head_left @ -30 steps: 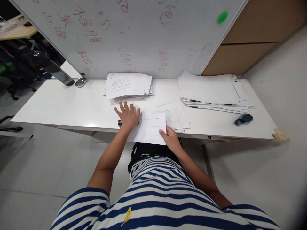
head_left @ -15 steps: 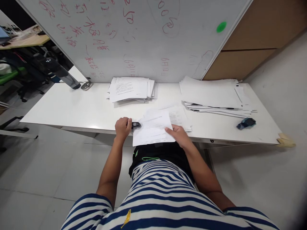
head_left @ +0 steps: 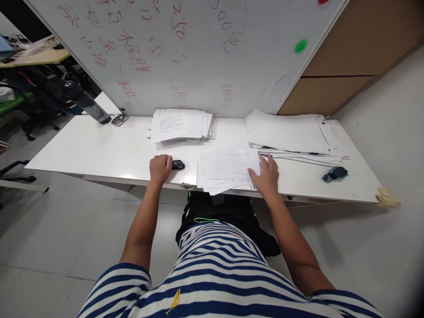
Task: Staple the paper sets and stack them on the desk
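A loose stack of printed paper sheets [head_left: 228, 170] lies at the front edge of the white table, some corners poking out past the edge. My right hand [head_left: 265, 176] rests at the stack's right side, fingers apart, the thumb by the top sheet's edge. To the left of the sheets, my left hand [head_left: 160, 168] is closed around a black stapler [head_left: 178, 164] lying on the tabletop. Only the stapler's right end shows; the palm and fingers cover the rest.
A pile of printed pages [head_left: 180, 126] stands at the back, with a larger paper pile [head_left: 288, 132] to its right. A dark blue object [head_left: 335, 174] lies at the right end. A bottle [head_left: 89, 106] and a computer mouse [head_left: 119, 119] sit by the whiteboard [head_left: 198, 66].
The sheet that my right hand pinched now lies on the stack, and that hand has moved right, its fingers spread. My left hand and the stapler have shifted slightly left.
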Tool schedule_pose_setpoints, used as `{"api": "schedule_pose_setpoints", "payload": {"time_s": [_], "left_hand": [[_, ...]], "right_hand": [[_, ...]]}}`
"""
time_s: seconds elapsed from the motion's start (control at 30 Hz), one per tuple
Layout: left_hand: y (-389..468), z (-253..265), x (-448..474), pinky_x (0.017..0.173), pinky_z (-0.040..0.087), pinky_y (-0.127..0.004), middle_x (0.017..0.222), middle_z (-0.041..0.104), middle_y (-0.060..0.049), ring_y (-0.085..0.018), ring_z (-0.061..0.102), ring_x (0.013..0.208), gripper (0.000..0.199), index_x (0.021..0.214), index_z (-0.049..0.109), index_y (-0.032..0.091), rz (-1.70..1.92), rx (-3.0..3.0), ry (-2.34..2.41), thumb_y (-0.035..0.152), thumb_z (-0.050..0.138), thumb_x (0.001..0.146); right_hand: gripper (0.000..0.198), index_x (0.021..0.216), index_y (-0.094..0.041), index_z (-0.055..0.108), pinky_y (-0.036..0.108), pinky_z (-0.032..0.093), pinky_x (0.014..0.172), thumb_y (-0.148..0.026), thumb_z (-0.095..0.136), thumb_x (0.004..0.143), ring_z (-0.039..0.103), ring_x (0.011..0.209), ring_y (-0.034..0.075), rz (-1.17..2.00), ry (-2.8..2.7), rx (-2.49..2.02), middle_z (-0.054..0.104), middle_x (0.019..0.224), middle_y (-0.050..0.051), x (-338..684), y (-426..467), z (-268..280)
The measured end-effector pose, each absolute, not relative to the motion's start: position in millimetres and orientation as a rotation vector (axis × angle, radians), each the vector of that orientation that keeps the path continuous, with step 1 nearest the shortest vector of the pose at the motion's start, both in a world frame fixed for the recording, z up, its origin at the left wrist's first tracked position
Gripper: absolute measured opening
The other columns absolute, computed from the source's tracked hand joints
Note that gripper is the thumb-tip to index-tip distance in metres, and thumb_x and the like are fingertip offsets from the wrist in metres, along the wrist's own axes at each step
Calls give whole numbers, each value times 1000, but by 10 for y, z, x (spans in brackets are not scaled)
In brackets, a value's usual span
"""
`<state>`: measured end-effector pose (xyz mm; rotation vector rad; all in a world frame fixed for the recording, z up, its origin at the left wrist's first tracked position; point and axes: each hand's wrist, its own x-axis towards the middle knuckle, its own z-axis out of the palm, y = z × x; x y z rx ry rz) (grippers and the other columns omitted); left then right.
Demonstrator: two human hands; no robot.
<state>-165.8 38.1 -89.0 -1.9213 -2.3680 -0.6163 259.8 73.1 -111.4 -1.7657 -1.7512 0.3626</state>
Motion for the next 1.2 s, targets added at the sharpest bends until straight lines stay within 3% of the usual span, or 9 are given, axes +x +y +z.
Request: {"api": "schedule_pose_setpoints", "payload": {"time_s": [0.17, 0.3, 0.4, 0.5, 0.63, 0.8, 0.97, 1.1, 1.2], "left_hand": [[425, -661, -1529, 111, 38, -44, 143, 57, -18, -29, 56, 130, 44, 134, 56, 20, -912, -1928, -2144, 43, 47, 98], [915, -372, -1359, 116, 37, -45, 149, 53, -17, -31, 49, 139, 55, 145, 49, 21, -832, -2115, -2097, 46, 54, 96], [1381, -305, -1270, 118, 33, -51, 164, 36, -20, -39, 34, 150, 90, 158, 35, 20, -550, -2309, -2136, 52, 74, 82], [1662, -352, -1205, 114, 37, -53, 159, 43, -25, -42, 41, 145, 108, 164, 20, 16, -409, -2317, -2224, 50, 77, 79], [1678, -387, -1177, 102, 46, -47, 139, 64, -19, -37, 60, 125, 95, 165, 17, 19, -434, -2273, -2318, 45, 65, 88], [1527, -308, -1223, 90, 49, -42, 117, 73, -15, -33, 66, 107, 44, 134, 63, 23, -489, -2248, -2362, 41, 44, 98], [1300, -93, -1062, 88, 52, -41, 96, 74, -10, -29, 68, 96, 40, 106, 70, 20, -1204, -2165, -2280, 54, 51, 97], [890, 174, -704, 95, 56, -43, 112, 75, -9, -27, 69, 113, 49, 116, 68, 22, -2165, -2183, -1989, 62, 67, 87], [584, 276, -436, 104, 57, -46, 119, 73, -8, -28, 64, 128, 48, 120, 66, 26, -2547, -2197, -1817, 60, 72, 86]], "right_hand": [[52, 137, -20, 51, 73, 21, 118, -45, 51, 92, 17, 155, 42, 84, -1384, -1722, 22, 165, 22, 2676, 685, -1407], [47, 133, -21, 52, 77, 17, 116, -42, 50, 91, 6, 157, 45, -11, -1228, -1733, 18, 166, 21, 2710, 705, -1495], [47, 133, -21, 52, 76, 17, 116, -42, 50, 91, 5, 157, 45, 15, -1217, -1743, 19, 166, 22, 2691, 712, -1481], [48, 133, -20, 53, 77, 17, 116, -43, 48, 92, 4, 157, 45, 52, -1222, -1743, 20, 165, 22, 2665, 701, -1433], [46, 133, -21, 53, 78, 17, 115, -43, 46, 94, 4, 158, 44, 76, -1221, -1748, 20, 166, 21, 2649, 691, -1387], [45, 133, -22, 54, 78, 18, 115, -42, 46, 93, 5, 158, 44, 66, -1241, -1742, 22, 166, 19, 2652, 688, -1397], [44, 129, -19, 58, 74, 18, 118, -42, 47, 93, 9, 158, 42, 64, -1256, -1709, 28, 164, 20, 2651, 684, -1382], [46, 131, -19, 57, 70, 18, 121, -45, 47, 93, 16, 158, 38, 125, -1283, -1616, 39, 159, 20, 2637, 632, -1281], [64, 146, -22, 45, 61, 28, 122, -56, 51, 92, 31, 154, 33, 449, -1369, -1374, 40, 160, 18, 2540, 457, -1152]]}}
